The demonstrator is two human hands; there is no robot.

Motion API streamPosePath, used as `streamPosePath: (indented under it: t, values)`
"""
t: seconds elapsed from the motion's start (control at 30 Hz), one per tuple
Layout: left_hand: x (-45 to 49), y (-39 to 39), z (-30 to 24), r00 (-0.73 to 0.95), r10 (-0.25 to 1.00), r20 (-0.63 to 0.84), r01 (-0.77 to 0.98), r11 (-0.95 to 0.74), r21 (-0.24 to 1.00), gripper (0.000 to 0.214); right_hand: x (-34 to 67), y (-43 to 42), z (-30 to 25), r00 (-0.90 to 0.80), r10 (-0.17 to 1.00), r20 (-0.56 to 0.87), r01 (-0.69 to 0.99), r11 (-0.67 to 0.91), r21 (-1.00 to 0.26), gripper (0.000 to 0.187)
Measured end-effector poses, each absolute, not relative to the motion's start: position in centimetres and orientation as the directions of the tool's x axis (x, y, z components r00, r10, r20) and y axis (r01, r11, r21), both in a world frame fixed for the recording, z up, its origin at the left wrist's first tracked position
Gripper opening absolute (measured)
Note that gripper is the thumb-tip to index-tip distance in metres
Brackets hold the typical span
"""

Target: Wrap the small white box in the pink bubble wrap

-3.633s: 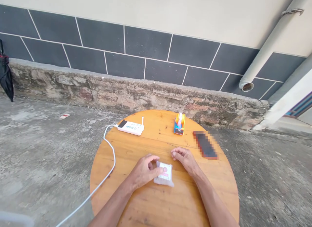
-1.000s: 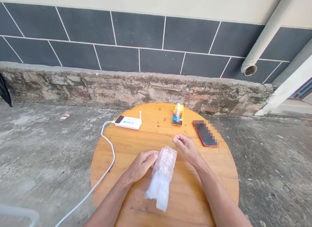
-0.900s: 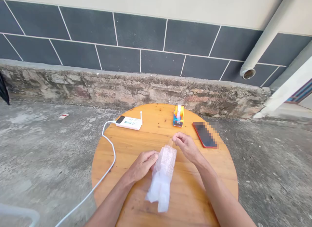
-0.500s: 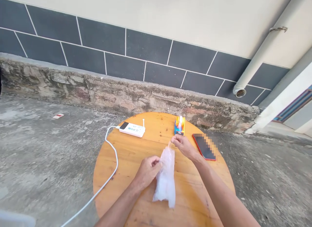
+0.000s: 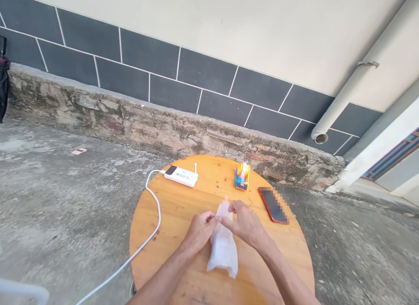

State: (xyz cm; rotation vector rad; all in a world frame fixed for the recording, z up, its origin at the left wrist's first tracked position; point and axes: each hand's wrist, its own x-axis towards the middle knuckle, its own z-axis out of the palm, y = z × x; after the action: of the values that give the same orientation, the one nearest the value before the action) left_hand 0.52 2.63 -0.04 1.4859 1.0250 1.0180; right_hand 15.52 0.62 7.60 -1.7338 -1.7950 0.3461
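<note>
A translucent white plastic bag lies lengthwise on the round wooden table, with something pale inside that I cannot make out. A short strip of clear tape sticks out at its far end. My left hand pinches the bag's left edge near the upper part. Over the bag's upper right side is my right hand, thumb and index finger apart. Its thumb reaches across the bag to the left fingertips, and its index finger touches the bag near the top.
The wooden table also holds a white power bank with a white cable, an orange and blue tape dispenser and a red-edged phone. A stone-based wall and a drainpipe stand beyond.
My right hand has let go of the tape strip at the bag's far end and come down toward my left hand. My left hand still pinches the bag's edge. The view has shifted slightly.
</note>
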Motion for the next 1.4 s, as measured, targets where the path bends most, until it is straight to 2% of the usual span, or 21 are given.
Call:
streamPosePath:
  t: [0.13,0.27,0.47,0.67,0.87,1.1,1.17,1.27,1.4]
  values:
    - [0.5,2.7,0.0,0.248,0.964,0.096,0.114,-0.128,0.985,0.025,15.1,0.3,7.1,0.131,0.947,0.293,0.829,0.058,-0.557,0.013]
    - [0.4,2.9,0.0,0.199,0.976,0.093,0.130,-0.121,0.984,0.029,17.9,0.3,5.9,0.208,0.943,0.261,0.785,-0.002,-0.620,0.022]
    - [0.1,3.1,0.0,0.182,0.980,0.076,0.120,-0.099,0.988,0.030,20.8,-1.3,3.3,0.280,0.940,0.196,0.624,-0.023,-0.781,0.025]
    - [-0.1,3.0,0.1,0.206,0.975,0.085,0.131,-0.113,0.985,0.030,20.5,-2.1,2.0,0.266,0.959,0.095,0.486,-0.048,-0.872,0.039]
    - [-0.1,2.9,0.0,0.226,0.972,0.067,0.131,-0.098,0.986,0.029,20.1,-2.5,1.1,0.232,0.972,0.038,0.444,-0.071,-0.893,0.022]
    - [-0.8,2.8,1.0,0.174,0.980,0.094,0.148,-0.120,0.982,0.029,20.9,-2.4,0.5,0.308,0.946,0.101,0.415,-0.038,-0.909,0.025]
    - [-1.1,2.6,1.3,0.194,0.974,0.119,0.159,-0.151,0.976,0.030,21.2,-2.5,0.6,0.328,0.938,0.114,0.417,-0.035,-0.908,0.025]
    - [-1.3,2.1,2.0,0.309,0.939,0.150,0.174,-0.211,0.962,0.028,21.3,-2.7,0.8,0.337,0.934,0.116,0.421,-0.040,-0.906,0.028]
    - [-1.0,1.4,2.3,0.408,0.893,0.189,0.210,-0.293,0.933,0.012,21.4,-2.8,0.8,0.326,0.937,0.124,0.459,-0.043,-0.887,0.028]
